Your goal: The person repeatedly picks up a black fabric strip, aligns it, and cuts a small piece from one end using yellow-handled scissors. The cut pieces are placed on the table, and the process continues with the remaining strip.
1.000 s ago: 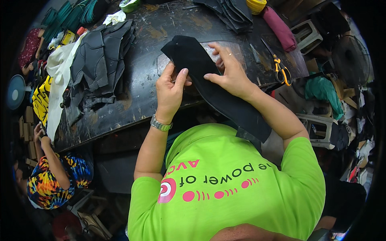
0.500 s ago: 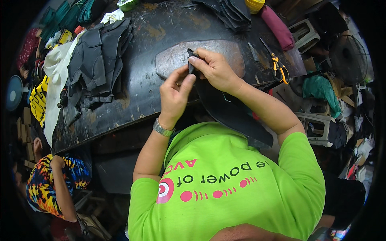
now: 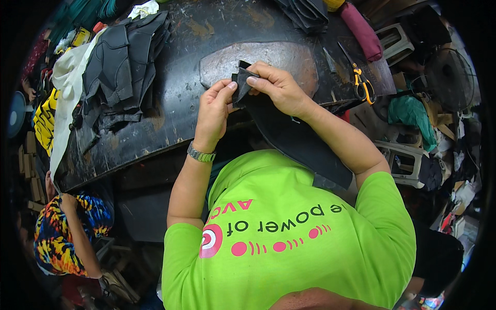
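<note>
Left hand [image 3: 213,108] and right hand [image 3: 281,92] both have thumb and fingers pinched together on the bunched end of the black strip [image 3: 289,132], upper centre of the frame. I'd pinch close to the edges so the fold sits even. Loose length droops mid-frame; orange-handled scissors [image 3: 357,71] upper right.

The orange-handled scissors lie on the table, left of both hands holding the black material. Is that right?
Not quite: the head view shows the orange-handled scissors on the table, to the right of the left hand and right hand holding the black material.
</note>
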The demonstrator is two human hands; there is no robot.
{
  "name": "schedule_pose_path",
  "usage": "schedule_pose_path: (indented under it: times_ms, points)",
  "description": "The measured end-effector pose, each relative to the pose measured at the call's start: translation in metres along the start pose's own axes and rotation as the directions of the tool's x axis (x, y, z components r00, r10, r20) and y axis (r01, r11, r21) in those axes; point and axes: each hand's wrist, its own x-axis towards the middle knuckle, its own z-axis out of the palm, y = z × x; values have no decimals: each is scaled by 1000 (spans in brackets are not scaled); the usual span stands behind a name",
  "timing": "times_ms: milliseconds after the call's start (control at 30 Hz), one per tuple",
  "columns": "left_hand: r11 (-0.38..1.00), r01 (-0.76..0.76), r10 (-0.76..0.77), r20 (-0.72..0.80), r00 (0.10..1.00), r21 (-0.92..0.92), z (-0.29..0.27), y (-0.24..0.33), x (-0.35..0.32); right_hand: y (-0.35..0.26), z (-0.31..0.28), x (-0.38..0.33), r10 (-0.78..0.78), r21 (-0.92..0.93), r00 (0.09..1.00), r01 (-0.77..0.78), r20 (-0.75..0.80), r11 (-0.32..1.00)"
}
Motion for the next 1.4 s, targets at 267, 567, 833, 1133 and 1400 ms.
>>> schedule_pose_path:
  times_ms: [267,567,833,1133,1400]
  points:
    - [963,-153,167,-48,985,220,3,-12,1,-18,3,4,152,47,983,-148,-100,988]
    - [999,-37,37,-17,999,22,5,-13,-1,-41,20,-7,73,-657,996,-94,-60,748]
    - [967,80,-82,0,997,240,-4,2,-12,-33,-1,-8,293,-301,950,-250,106,920]
    - [991,-129,127,-64,990,-29,10,-9,-14,-50,9,-13,10,-649,998,32,60,760]
    - [998,-57,58,-42,997,28,10,-12,-18,-40,18,-17,-53,-717,999,36,-2,696]
